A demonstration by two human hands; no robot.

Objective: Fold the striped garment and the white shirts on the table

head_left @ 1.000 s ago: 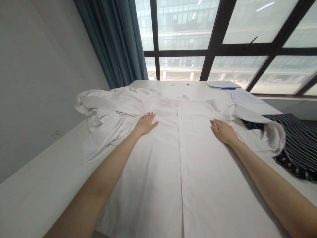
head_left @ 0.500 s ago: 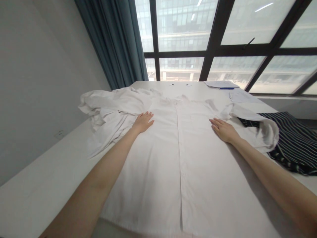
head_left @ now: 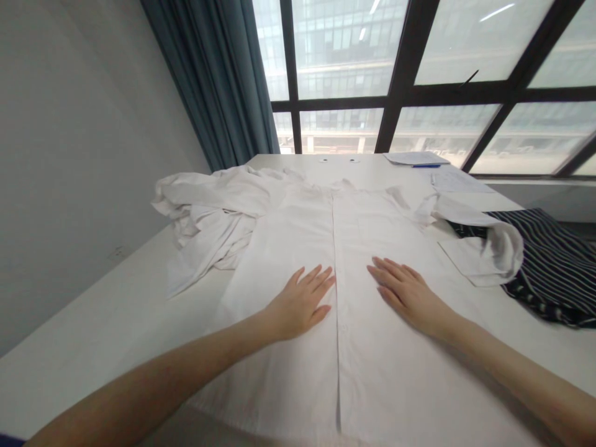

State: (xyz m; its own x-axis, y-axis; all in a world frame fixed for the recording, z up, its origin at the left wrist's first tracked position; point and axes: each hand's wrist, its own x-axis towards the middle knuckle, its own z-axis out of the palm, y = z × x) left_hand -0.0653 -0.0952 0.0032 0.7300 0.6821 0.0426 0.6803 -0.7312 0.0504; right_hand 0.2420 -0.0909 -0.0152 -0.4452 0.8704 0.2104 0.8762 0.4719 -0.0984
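A white button-front shirt (head_left: 298, 230) lies spread on the white table, front side up, its collar toward the window. Flat on its left half, by the button line, rests my left hand (head_left: 302, 301), fingers spread. Across the button line my right hand (head_left: 405, 292) is on the right half, fingers stretched out and lying flat. Neither hand grips anything. The right sleeve (head_left: 498, 251) curls outward at the table's right. Bunched white cloth (head_left: 209, 205) lies at the shirt's left side; where it joins the shirt I cannot tell.
Dark striped cloth (head_left: 554, 267) lies at the right, partly under the sleeve. Papers (head_left: 414, 158) and a blue pen (head_left: 426, 166) are at the table's far right. A blue curtain (head_left: 218, 81) hangs beside the window (head_left: 344, 49), and a grey wall (head_left: 84, 136) borders the left.
Both hands have slid over the shirt toward me and inward to the button line. The shirt's left edge and the right cuff show more, as the arms have moved off them.
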